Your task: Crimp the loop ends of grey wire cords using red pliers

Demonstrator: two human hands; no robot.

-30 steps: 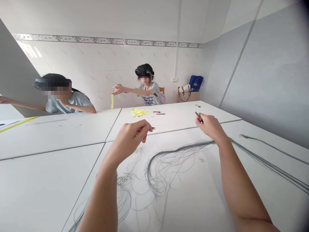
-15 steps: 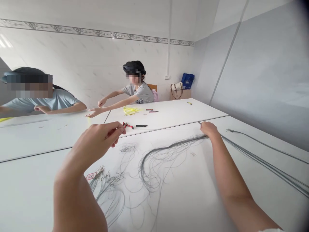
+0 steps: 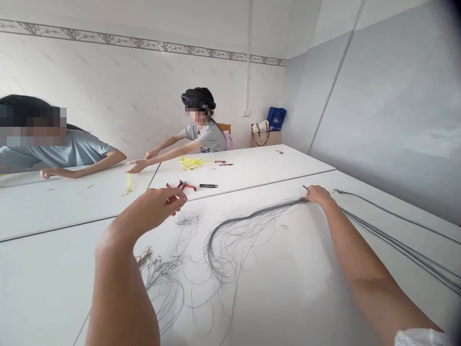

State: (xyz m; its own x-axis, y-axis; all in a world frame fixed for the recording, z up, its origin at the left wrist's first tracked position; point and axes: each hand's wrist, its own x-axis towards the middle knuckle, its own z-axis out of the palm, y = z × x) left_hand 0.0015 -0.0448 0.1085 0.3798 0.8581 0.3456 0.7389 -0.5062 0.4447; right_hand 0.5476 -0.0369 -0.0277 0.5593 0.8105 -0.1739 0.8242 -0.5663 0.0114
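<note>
Left hand: the left hand [image 3: 160, 202] is closed above the near table [image 3: 46, 278], its fingers curled toward the thumb; whether anything lies between them cannot be told. Just beyond it, on the far table [image 3: 281, 163], lie red-handled pliers [image 3: 180, 185] and a small black-handled tool [image 3: 208, 185].

Right hand: the right hand [image 3: 319, 194] is closed around a thin dark rod [image 3: 305, 187], whose tip pokes out past the fingers. It rests at the narrow end of the thin grey wires [image 3: 245, 226].

Wires: they lie on the near table, gathered under the right hand, then spreading into wide loops toward the person. A separate run [image 3: 399, 252] stretches off to the right, a small tangle [image 3: 188, 220] lies near the left hand, and a knotted clump [image 3: 158, 271] sits further left.

Handling: likely light and springy — each strand looks thin enough to flop and snag on its neighbours. The gathered neck by the right hand looks the safest hold, not the open loops.

Far side: a person [image 3: 203, 139] reaches across the far table toward yellow strands [image 3: 128, 185]. Another person [image 3: 54, 139] sits at left, one hand [image 3: 54, 173] on the table.
</note>
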